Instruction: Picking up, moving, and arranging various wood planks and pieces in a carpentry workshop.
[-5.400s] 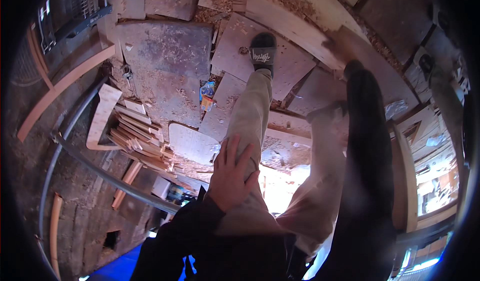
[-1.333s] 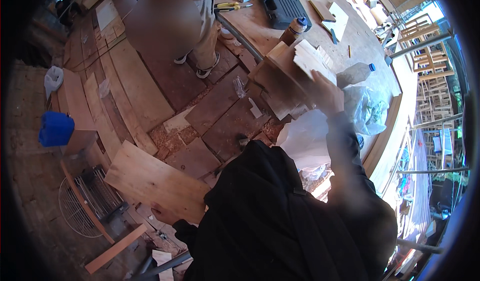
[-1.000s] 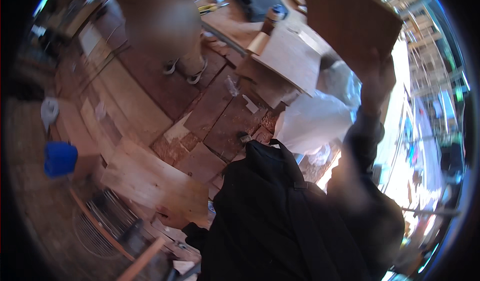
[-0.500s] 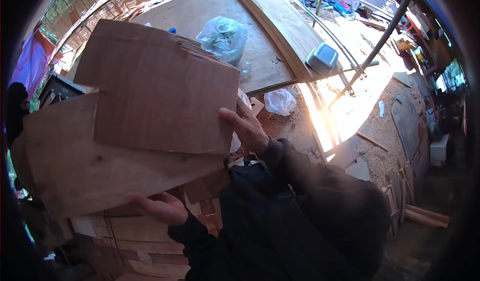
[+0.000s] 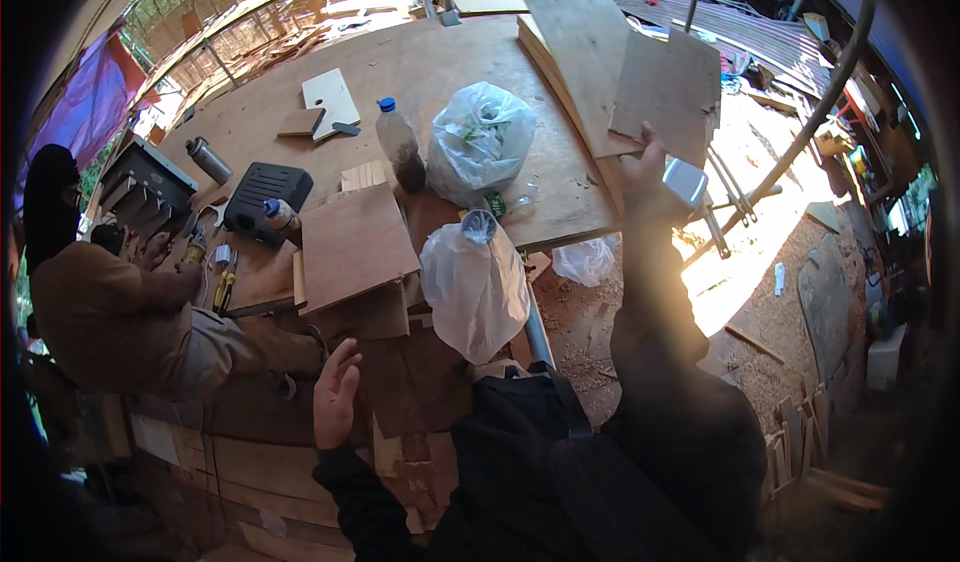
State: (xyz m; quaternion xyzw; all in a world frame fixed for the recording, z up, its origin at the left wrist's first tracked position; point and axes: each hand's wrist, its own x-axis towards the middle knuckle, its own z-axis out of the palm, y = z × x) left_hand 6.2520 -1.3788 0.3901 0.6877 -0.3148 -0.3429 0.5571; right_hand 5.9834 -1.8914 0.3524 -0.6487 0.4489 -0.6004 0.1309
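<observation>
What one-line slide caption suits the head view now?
Right hand at the edge of a wooden board, left hand empty, plastic bag on the table.

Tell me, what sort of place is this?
It looks like a woodworking shop, partly open to daylight: a broad wooden worktable, a thin board at the person's right hand, and wooden strips standing off to the right.

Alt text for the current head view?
The wearer's right hand is at the near edge of a brown board overlapping a paler board; the left hand is open and empty. A plastic bag sits on the worktable, a co-worker at left.
</observation>
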